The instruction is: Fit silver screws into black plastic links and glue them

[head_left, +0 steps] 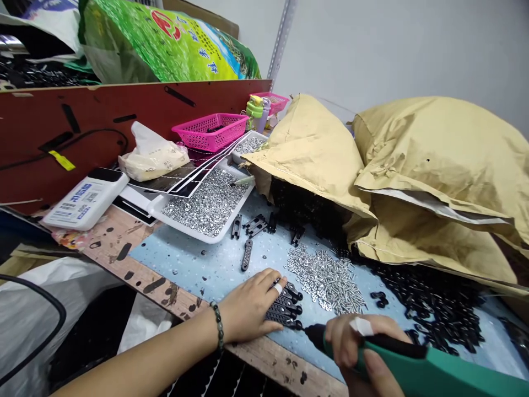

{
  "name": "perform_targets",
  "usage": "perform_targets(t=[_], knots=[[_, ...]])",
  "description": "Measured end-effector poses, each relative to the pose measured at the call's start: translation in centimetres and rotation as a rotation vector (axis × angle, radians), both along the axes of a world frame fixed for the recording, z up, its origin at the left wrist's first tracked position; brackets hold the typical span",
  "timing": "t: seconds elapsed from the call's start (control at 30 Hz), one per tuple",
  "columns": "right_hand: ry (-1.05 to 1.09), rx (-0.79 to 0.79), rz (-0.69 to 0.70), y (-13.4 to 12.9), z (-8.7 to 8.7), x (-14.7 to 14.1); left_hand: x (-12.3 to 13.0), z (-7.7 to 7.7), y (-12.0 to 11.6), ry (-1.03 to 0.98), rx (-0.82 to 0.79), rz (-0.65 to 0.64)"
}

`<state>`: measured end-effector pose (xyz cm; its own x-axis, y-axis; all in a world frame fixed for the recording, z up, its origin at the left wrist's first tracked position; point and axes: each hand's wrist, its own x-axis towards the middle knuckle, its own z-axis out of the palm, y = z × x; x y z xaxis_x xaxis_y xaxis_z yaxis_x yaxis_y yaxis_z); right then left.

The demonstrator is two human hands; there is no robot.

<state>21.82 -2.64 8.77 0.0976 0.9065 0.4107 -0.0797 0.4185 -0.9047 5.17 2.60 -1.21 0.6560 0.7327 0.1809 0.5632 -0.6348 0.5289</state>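
Note:
My left hand point(254, 306) lies over a row of black perforated plastic parts point(285, 309) set side by side. Its fingers reach across their far side and the thumb lies along the near side, holding the row together. White tape wraps one finger. My right hand point(363, 347) is wrapped around a green and black electric screwdriver point(446, 369). The screwdriver's tip points left, close to the near end part of the row; whether it touches cannot be made out. Just beyond the row are piles of silver screws point(341, 281) and small nuts point(303, 270).
A white tray of small metal pieces point(206, 204) stands at the back left, near a pink basket point(215, 132) and a tissue pack point(152, 160). Large paper sacks point(438, 165) bulge along the back right. Black pieces point(438, 309) are heaped at right. The table's front edge point(297, 366) runs close below.

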Motion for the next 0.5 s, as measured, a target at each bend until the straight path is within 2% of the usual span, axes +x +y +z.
perform_targets(t=[0.13,0.3,0.5], knots=[[0.037,0.026,-0.023,0.4,0.9,-0.1,0.0,-0.1,0.0,-0.011,0.011,0.002],[0.041,-0.02,0.011,0.9,0.2,0.1,0.0,-0.4,0.0,-0.029,0.019,-0.001],[0.021,-0.053,0.118,2.0,-0.9,0.4,0.1,-0.3,0.0,-0.016,0.02,-0.002]])
